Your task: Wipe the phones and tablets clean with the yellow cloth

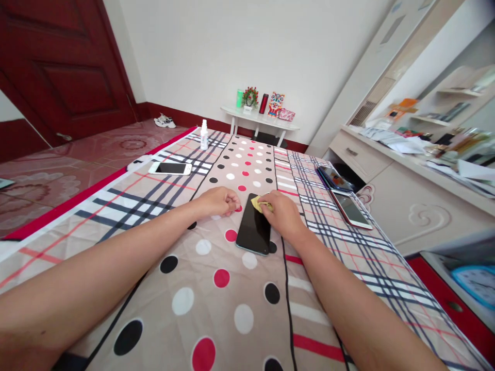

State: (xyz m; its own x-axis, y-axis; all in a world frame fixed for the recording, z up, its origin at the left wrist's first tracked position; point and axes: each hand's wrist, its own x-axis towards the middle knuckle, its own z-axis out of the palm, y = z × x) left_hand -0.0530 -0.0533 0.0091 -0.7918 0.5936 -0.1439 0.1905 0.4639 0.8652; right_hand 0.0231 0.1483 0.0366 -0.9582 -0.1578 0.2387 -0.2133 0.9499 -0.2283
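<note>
Head view, looking down a bed covered with a patterned quilt (216,304), dots down the middle and plaid at either side. A dark phone (254,230) lay face up on the dotted strip, slightly angled, its screen black. The right hand (282,212) was closed over a small yellow cloth (258,204), pinching it in bunched fingers and pressing it against the upper end of the phone's screen; the cloth showed only at the fingertips, the rest hidden under the hand. The left hand (219,201) rested on the quilt just beside the phone's top left corner, curled into a loose fist, holding nothing that could be seen and not clearly touching the phone. Judged step: wiping the screen, with the cloth at the far end and most of the glass toward the near end yet uncovered by it. The next stroke, by my reading, would call for drawing the cloth down the length of the screen with even pressure while the phone is kept from sliding on the soft quilt; the left hand was close enough to steady it. Elsewhere on the bed: a white phone (170,168) well apart to the left, a small spray bottle (203,135) upright at the far edge, and two more devices (350,208) lying on the plaid to the right. A low white table (260,119) with ornaments stood against the far wall.
</note>
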